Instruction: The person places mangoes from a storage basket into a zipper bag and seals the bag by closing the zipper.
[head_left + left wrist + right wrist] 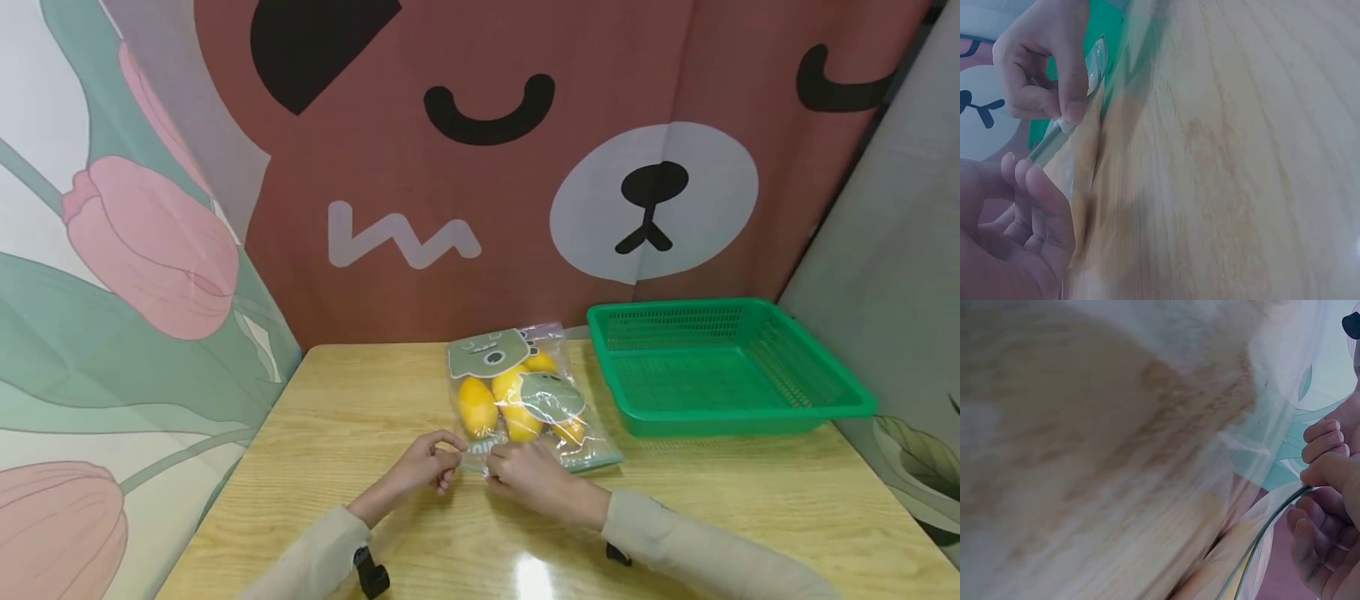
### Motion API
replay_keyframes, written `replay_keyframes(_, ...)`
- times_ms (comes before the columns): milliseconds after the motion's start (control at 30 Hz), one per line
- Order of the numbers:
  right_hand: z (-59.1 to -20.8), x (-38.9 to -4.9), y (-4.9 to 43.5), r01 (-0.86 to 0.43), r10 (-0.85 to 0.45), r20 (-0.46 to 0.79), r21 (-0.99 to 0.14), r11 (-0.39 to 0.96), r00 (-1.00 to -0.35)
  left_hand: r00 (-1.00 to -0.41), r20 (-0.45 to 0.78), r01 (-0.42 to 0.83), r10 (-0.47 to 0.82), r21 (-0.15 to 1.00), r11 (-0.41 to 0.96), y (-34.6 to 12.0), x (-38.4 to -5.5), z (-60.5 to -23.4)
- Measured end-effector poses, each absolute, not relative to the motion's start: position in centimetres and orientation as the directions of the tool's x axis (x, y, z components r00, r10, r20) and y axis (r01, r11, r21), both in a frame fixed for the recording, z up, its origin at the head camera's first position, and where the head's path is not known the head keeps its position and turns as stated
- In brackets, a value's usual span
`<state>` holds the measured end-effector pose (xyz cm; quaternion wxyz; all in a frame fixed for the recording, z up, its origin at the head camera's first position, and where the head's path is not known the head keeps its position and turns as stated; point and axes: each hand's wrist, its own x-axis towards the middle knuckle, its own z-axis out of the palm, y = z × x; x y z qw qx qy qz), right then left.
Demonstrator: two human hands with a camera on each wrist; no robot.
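Note:
A clear zip bag with green cartoon prints lies on the table, its green-edged opening toward me. Inside it are several yellow fruits, smooth and oval like mangoes. My left hand pinches the near left corner of the bag's edge. Close beside it, my right hand grips the same edge between thumb and curled fingers. In the left wrist view a small white piece shows at the right hand's fingertips on the green strip. The right wrist view shows the edge running into the right hand's pinch.
A green plastic basket with perforated sides stands right of the bag, toward the back of the wooden table. Behind the table hangs a curtain with a bear print. A floral curtain is on the left.

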<state>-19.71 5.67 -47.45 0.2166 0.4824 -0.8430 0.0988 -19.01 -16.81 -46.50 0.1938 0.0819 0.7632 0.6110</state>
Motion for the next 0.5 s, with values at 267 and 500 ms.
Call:
replay_keyframes(267, -47.48, -19.81, 5.61, -0.855, -0.775, 0.465, 0.070, 0.514, -0.427, -0.912, -0.194, -0.113, 0.361, 0.966, 0.234, -16.89, -19.08, -46.25)
replay_keyframes(500, -47.48, -19.70, 5.73, -0.850, -0.775, 0.460, 0.076, 0.521, -0.433, -0.910, -0.200, -0.115, 0.363, 0.963, 0.244, -16.90, -19.10, -46.38)
